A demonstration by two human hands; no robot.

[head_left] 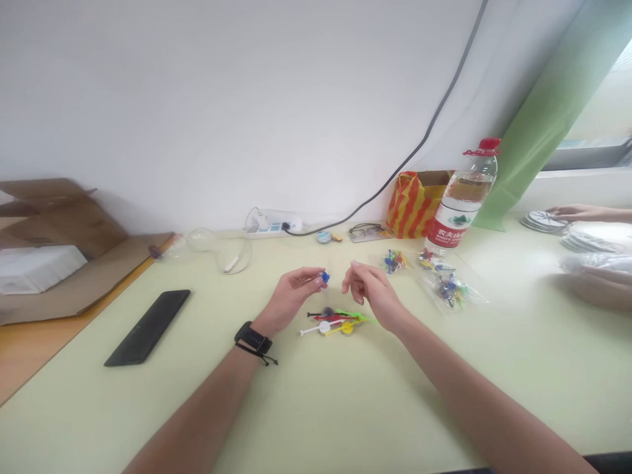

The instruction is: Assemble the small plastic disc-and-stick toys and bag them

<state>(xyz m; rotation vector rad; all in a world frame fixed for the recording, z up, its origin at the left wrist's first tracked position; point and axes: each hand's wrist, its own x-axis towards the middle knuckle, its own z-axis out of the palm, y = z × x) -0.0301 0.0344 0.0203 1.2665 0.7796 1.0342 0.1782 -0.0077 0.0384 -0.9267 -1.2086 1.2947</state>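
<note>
My left hand (296, 295) pinches a small blue plastic piece (324, 277) between thumb and fingertips, a little above the table. A short way to its right, my right hand (369, 288) hovers with loosely bent, parted fingers, and I see nothing held in it. Below and between both hands lies a small pile of plastic arrow-shaped spinners: a white spinner (323, 327), a yellow spinner (347, 327), plus red, black and green ones overlapping behind. Clear plastic bags hold more coloured pieces (395, 262) beyond my right hand.
A large water bottle (454, 207) stands by a striped bag (407, 204). Glasses (365, 230) and a power strip (274, 222) lie along the wall. At left are a black flat object (148, 329) and a cardboard box (99, 283). Another person's hand (567, 212) touches stacked discs (542, 222).
</note>
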